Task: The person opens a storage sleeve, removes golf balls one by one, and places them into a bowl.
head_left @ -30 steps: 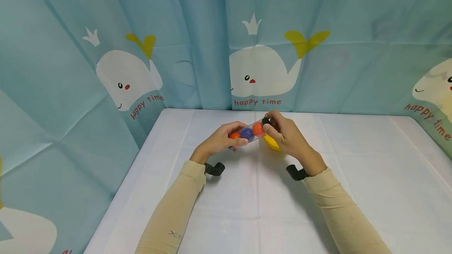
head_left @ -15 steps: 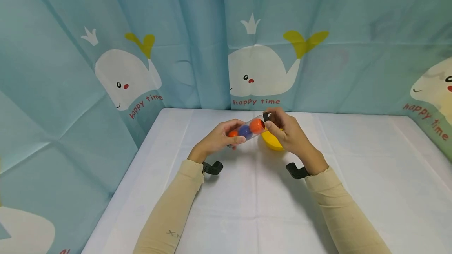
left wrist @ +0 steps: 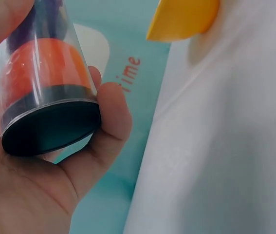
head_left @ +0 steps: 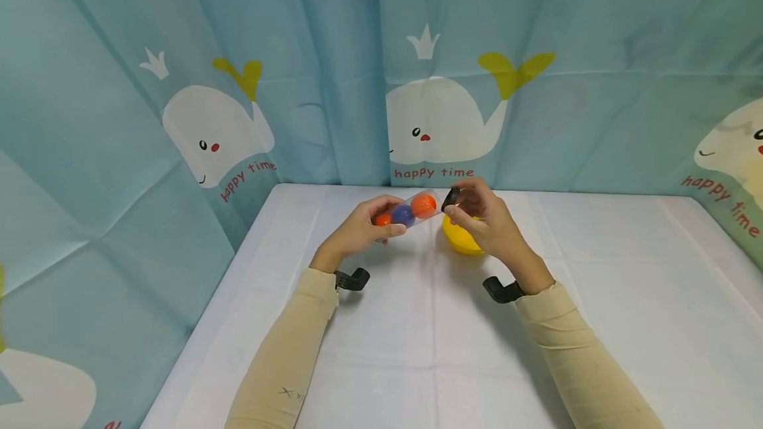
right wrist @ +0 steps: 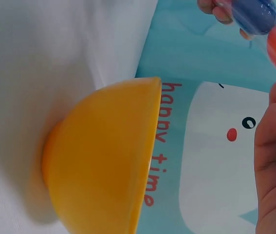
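Note:
My left hand (head_left: 360, 225) grips a clear plastic tube (left wrist: 40, 63) that is tilted, its right end higher. Inside sit an orange ball (head_left: 424, 206), a blue ball (head_left: 403, 216) and another orange ball (head_left: 383, 220) in a row. A black cap (left wrist: 52, 127) closes the end by the left palm. Just off the tube's other, uncovered end, my right hand (head_left: 485, 217) pinches a black cap (head_left: 451, 198) between thumb and fingers. Below the right hand stands a yellow bowl (right wrist: 103, 156), partly hidden by that hand in the head view.
A white cloth covers the table (head_left: 393, 349). Behind and to the left hangs a blue curtain (head_left: 334, 118) printed with whales. Each wrist wears a black strap mount, the left mount (head_left: 354, 279) and the right mount (head_left: 502, 290).
The right hand has pulled the black cap off the tube's end. My left hand has moved left with the tube, opening a gap and showing more of the bowl.

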Available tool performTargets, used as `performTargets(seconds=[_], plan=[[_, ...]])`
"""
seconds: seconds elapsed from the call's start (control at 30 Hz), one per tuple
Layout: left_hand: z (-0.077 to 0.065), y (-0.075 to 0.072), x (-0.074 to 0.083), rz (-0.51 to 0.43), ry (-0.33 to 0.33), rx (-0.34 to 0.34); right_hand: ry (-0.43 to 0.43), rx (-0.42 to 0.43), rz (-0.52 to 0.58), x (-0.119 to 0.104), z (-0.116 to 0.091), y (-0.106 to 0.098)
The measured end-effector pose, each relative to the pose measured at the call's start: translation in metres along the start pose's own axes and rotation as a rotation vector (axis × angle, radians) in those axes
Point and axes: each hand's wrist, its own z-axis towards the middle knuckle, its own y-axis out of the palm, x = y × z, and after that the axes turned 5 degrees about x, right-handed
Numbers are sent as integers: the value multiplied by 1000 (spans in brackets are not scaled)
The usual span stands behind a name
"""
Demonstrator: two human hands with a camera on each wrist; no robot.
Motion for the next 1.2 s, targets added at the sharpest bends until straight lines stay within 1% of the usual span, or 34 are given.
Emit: performTargets(seconds=[0.17, 0.33, 0.53, 0.73, 0.87, 0.97, 1.1, 1.2], plan=[[-1, -8, -1, 9, 17, 28, 77, 22, 40, 2, 0, 1], [-3, -16, 1, 1, 14, 52, 123, 39, 84, 5, 1, 9], [-5, -23, 2, 19, -9, 92, 182, 10, 143, 7, 0, 24], [-5, -28, 2, 38, -15, 113, 263, -40, 138, 4, -5, 43], [-5, -29, 1, 33, -8, 115, 309, -72, 208, 3, -7, 56], [-4, -29, 0, 27, -8, 115, 340, -75, 239, 2, -9, 64], [-3, -29, -1, 16, -11, 110, 384, -82, 192, 4, -12, 71], [-4, -28, 0, 13, -10, 104, 413, -115, 134, 8, -15, 75]])
